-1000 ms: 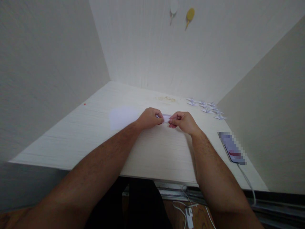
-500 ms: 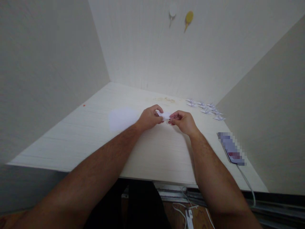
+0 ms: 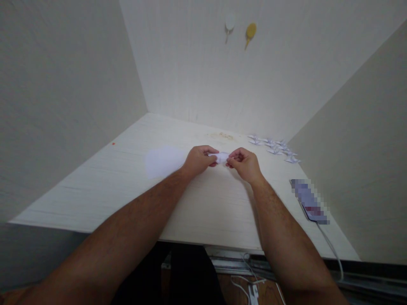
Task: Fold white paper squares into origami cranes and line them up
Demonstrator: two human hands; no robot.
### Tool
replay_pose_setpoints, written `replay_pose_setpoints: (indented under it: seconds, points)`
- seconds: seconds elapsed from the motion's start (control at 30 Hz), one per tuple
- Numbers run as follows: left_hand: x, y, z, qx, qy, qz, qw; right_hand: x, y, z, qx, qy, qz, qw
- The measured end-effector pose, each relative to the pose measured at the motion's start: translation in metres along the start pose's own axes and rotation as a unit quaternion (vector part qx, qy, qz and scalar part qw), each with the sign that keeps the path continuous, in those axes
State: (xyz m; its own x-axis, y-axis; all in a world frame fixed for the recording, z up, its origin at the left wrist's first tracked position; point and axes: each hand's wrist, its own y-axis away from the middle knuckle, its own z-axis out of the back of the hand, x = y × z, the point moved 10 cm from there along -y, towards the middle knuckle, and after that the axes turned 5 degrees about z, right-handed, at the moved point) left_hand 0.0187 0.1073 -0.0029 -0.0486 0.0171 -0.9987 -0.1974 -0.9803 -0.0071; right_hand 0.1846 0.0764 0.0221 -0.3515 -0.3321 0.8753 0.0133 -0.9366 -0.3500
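A small piece of folded white paper is held between both hands, just above the middle of the table. My left hand pinches its left end, thumb in front and fingers behind. The right end is between the thumb and fingers of my right hand. Fingertips hide both ends, and the exact folds are too small to make out. Flat white paper lies on the table to the left, partly behind my left wrist.
Several folded paper cranes stand at the back right of the white table. A phone with a cable lies near the right wall. A yellow hook and a white hook are on the back wall.
My left fingers have straightened along the paper's back edge, and the paper sits more level between both hands. The whole view has shifted slightly.
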Motion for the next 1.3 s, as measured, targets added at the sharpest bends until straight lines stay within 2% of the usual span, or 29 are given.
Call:
replay_pose_setpoints:
  seconds: [0.2,0.47,0.8,1.0,1.17,1.3]
  points:
    - [-0.004,0.002,-0.001,-0.01,0.014,-0.018,1.0,0.0,0.0,-0.002,-0.017,-0.025,0.005,1.0]
    - [-0.007,0.004,0.004,-0.049,0.058,-0.042,0.996,-0.006,0.001,0.0,-0.067,-0.073,-0.053,0.994]
    - [-0.013,0.008,0.011,-0.09,0.033,-0.049,0.994,0.003,0.003,0.006,-0.105,-0.041,-0.017,0.994]
    - [-0.015,0.01,-0.003,-0.048,0.018,-0.081,0.995,-0.001,0.003,-0.003,-0.07,-0.038,-0.017,0.997]
    - [-0.012,0.012,-0.017,0.006,0.052,-0.052,0.997,0.0,0.004,-0.002,-0.08,-0.031,-0.027,0.996]
    - [-0.013,0.014,-0.018,0.008,0.059,-0.044,0.997,0.003,0.004,0.0,-0.087,-0.033,-0.019,0.996]
